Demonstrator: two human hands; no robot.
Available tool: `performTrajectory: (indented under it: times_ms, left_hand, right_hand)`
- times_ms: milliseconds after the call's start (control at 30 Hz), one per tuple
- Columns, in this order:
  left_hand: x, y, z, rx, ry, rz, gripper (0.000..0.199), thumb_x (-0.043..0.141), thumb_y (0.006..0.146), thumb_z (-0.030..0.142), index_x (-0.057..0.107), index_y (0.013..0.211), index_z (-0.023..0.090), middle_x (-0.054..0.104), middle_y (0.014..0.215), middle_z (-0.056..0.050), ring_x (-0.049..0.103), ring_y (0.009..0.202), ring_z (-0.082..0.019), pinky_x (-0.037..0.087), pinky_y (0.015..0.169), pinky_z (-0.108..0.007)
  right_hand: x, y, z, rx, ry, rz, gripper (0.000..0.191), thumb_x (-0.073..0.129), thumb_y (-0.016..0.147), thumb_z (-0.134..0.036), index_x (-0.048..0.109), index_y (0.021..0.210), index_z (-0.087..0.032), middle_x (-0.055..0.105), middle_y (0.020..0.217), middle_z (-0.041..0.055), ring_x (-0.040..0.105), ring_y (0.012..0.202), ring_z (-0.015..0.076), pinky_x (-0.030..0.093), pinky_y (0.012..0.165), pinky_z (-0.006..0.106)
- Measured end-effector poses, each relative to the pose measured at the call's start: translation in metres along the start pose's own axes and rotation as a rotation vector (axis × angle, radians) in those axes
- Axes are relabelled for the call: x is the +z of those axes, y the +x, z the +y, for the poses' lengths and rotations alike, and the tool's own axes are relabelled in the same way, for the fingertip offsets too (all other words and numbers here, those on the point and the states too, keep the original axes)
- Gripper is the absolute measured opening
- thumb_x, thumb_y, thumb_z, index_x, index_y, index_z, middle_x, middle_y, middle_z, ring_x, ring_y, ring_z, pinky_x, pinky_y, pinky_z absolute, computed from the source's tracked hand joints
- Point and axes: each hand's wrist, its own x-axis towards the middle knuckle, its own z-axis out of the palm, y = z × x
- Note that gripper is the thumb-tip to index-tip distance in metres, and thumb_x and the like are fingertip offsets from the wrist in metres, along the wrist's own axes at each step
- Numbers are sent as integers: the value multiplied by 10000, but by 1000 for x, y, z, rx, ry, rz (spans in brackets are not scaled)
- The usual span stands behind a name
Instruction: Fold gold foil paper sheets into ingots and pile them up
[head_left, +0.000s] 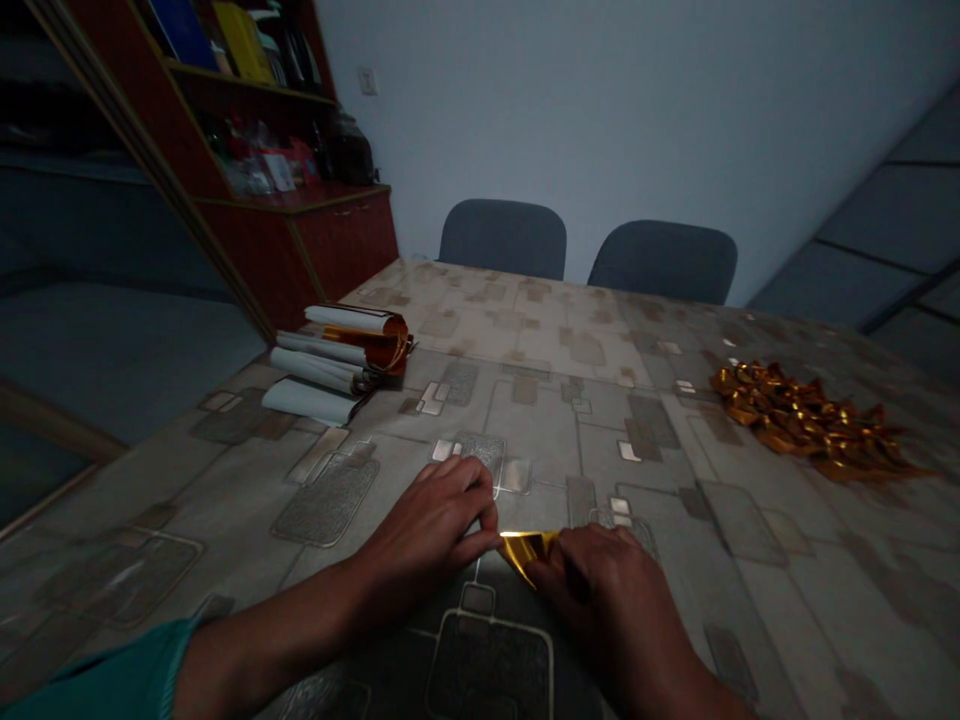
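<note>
A small piece of shiny gold foil paper (pixel 523 549), folded to a point at its lower end, is held between my two hands just above the patterned tablecloth. My left hand (pixel 442 510) pinches its left corner between thumb and forefinger. On the other side my right hand (pixel 611 580) grips the right part, and its fingers hide that end of the paper. To the far right lies a cluster of folded gold foil pieces (pixel 810 415). Bundles of folded foil sheets (pixel 322 365), pale on the outside and gold inside, rest at the left.
The table (pixel 510 330) has a cloth printed with rectangles. Beyond its far edge stand two grey chairs (pixel 502 235) against a pale wall. At the back left is a reddish-brown cabinet (pixel 345 235) with bottles, bags and boxes on its shelves.
</note>
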Motion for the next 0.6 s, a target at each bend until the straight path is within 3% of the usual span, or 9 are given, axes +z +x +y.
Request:
performTrajectory:
  times_ms: [133,600]
  left_hand:
    - [1,0,2,-10,17,2,48,637,888,199,628,841,192,587,1018,-22,515,978,-214,368,849,-356]
    - [4,1,8,-29,100,31,73,573,879,155,591,814,183,573,957,-23,507,925,-214,364,819,-365]
  right_hand:
    - [2,0,1,-13,-50,-1,404,467,977,-338,549,602,-211,621,549,7,581,496,172,354,555,306]
    - [4,-1,-2,-41,-173,13,226,537,873,-213,566,649,-216,662,594,17,613,528,190,354,567,317]
